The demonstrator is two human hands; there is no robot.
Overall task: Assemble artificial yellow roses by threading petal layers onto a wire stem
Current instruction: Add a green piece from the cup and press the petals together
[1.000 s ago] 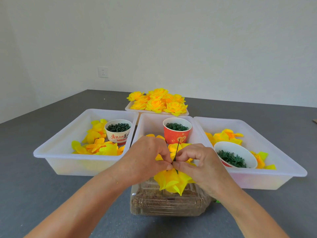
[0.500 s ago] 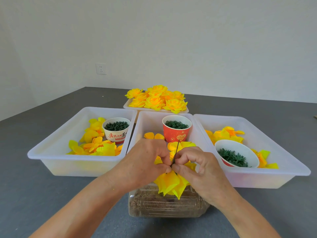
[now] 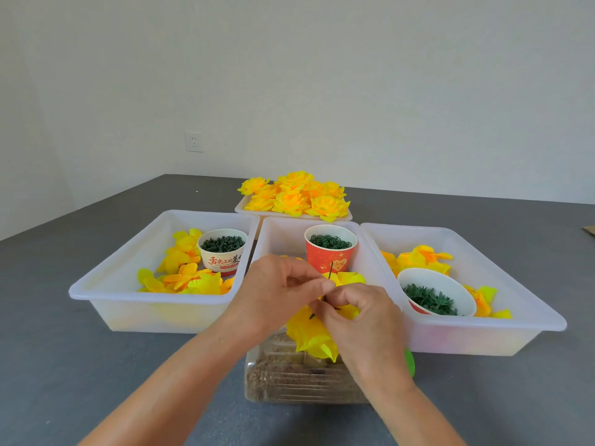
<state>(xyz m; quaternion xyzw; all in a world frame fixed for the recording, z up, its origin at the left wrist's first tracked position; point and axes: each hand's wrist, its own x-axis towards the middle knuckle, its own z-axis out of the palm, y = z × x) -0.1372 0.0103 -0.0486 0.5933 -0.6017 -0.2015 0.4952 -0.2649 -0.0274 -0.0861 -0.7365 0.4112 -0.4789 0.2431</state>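
Low in the middle of the frame, the person's left hand (image 3: 280, 292) and right hand (image 3: 360, 312) meet over a thin dark green wire stem (image 3: 327, 286), fingers curled and tips pinched together on the wire where it passes through a bright yellow fabric petal layer (image 3: 314, 336), which hangs between the hands above a clear ribbed plastic box (image 3: 289, 381) at the bottom centre. This rose looks only partly built: one layer shows, and the wire tip pokes up bare in front of the red paper cup of green rings (image 3: 330, 252). At upper centre, a white tray piled with finished yellow roses (image 3: 294, 196) shows several already done. Plenty seems left: loose yellow petals (image 3: 180, 275) lie in the white plastic bin at left (image 3: 106, 289), with more in the bin at right, beside a white bowl of green leaf pieces (image 3: 431, 299).
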